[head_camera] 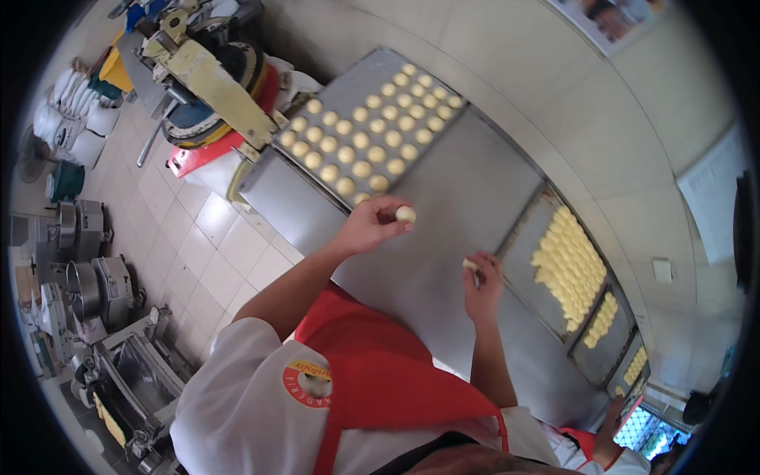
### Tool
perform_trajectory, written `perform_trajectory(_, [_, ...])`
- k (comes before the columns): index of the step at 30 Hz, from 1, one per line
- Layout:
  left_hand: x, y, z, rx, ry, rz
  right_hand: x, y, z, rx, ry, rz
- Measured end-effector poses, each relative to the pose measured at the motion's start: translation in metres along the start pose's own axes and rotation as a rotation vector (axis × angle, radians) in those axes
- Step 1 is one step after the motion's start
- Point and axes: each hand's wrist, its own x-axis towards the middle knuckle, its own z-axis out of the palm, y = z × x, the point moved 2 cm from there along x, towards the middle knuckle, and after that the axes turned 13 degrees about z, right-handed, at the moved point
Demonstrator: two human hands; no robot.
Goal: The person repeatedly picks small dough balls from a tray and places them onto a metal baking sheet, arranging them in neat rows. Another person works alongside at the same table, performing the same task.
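Note:
Between the thumb and fingers of my left hand (375, 225) is a round dough ball (405, 214), held just off the near edge of a metal baking tray (350, 80) set with rows of dough balls (361, 140). My right hand (484, 276) holds a small dough piece (471, 265) over the steel table (439, 237). To its right lies another tray (522, 249) with many dough pieces packed closely together (570, 267).
A dough divider-like machine (214, 83) with a long lever stands beyond the table's left end. Smaller trays with dough pieces (601, 320) line the wall at right. A co-worker's arm (608, 433) shows at lower right. Mixers (83, 291) stand across the tiled floor.

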Motion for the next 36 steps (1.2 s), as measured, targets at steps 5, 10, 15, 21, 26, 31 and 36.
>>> perform_trajectory(5, [0.105,0.055,-0.132,0.500,-0.034,0.298,0.144,-0.130,0.145,0.161,-0.110,-0.166])
perform_trajectory(10, [0.221,0.058,-0.253,1.125,-0.135,0.347,0.255,-0.215,0.264,-0.186,-0.157,-0.357])
perform_trajectory(15, [0.268,0.028,-0.294,1.312,-0.380,0.351,0.306,-0.211,0.329,-0.345,-0.204,-0.307])
perform_trajectory(21, [0.272,0.028,-0.300,1.348,-0.518,0.296,0.311,-0.206,0.349,-0.485,-0.136,-0.271])
perform_trajectory(26, [0.245,0.065,-0.298,1.056,-0.232,0.437,0.272,-0.228,0.326,-0.390,0.014,-0.304])
perform_trajectory(31, [0.211,0.039,-0.309,1.297,-0.473,0.257,0.246,-0.215,0.359,-0.636,-0.029,-0.297])
perform_trajectory(36, [0.187,0.048,-0.302,1.262,-0.289,0.428,0.197,-0.241,0.296,-0.350,0.133,-0.289])
